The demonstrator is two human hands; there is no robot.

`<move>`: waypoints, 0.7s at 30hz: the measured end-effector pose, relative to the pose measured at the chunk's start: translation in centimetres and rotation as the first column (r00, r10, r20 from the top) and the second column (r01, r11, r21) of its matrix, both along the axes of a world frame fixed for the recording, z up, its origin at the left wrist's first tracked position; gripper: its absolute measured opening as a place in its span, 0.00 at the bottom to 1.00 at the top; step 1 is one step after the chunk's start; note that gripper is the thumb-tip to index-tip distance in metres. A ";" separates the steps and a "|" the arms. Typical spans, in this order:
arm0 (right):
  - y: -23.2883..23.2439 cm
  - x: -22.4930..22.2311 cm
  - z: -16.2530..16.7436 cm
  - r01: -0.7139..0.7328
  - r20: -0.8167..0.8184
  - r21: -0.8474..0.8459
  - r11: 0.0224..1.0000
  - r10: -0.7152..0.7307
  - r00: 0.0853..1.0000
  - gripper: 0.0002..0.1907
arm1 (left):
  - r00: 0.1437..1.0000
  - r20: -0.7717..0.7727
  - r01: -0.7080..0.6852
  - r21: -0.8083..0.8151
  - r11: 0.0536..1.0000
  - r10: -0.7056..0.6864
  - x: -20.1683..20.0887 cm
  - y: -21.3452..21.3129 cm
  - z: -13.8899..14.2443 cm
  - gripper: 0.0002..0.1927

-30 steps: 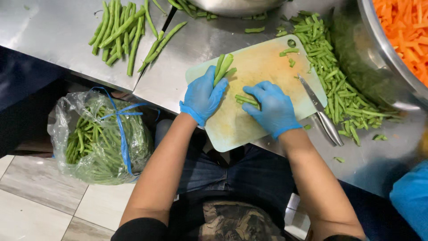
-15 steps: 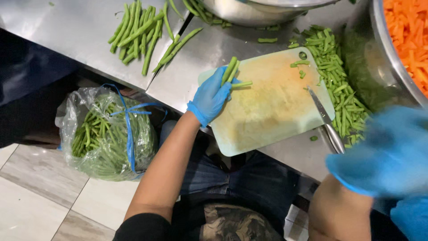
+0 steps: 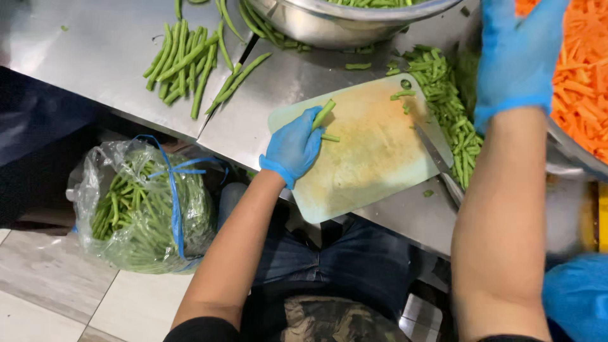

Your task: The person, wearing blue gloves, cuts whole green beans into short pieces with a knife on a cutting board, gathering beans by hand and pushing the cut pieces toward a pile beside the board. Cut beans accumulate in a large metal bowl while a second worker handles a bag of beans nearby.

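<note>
While our right hand (image 3: 516, 54) hangs loosely open above the counter (image 3: 95, 69), left-hand fingers (image 3: 303, 130) pinch green beans (image 3: 323, 114) on the cutting board (image 3: 370, 149); the knife (image 3: 434, 155), right of them, could slip off unnoticed.

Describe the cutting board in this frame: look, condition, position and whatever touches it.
The cutting board is a pale green, plastic-looking rectangle with rounded corners and a small hanging hole at its far right corner, its centre stained yellow-orange. It lies flat and skewed on the steel counter, its near edge overhanging. The gloved left hand rests on its left edge, holding green beans. A knife lies across its right side. A few cut bean pieces lie near the hole.
</note>
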State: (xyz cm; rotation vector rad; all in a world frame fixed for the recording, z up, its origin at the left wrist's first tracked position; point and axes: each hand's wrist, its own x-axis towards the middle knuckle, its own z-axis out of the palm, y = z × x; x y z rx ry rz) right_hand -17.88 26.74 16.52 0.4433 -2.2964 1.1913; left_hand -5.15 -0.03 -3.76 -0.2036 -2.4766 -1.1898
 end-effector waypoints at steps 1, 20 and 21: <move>1.6 -0.3 -2.1 0.015 0.015 0.028 0.999 -0.015 1.000 0.17 | 1.000 0.001 -0.002 -0.001 1.000 0.002 -0.1 0.0 0.0 0.23; 10.9 14.5 -19.8 0.281 -0.023 0.706 0.650 -0.376 0.926 0.17 | 0.990 0.108 0.128 -0.456 0.881 -0.088 -0.7 7.7 1.1 0.27; 11.0 14.7 -19.8 0.305 -0.061 0.732 0.610 -0.387 0.920 0.16 | 0.991 0.074 0.136 -0.466 0.874 -0.115 -0.2 7.9 1.2 0.29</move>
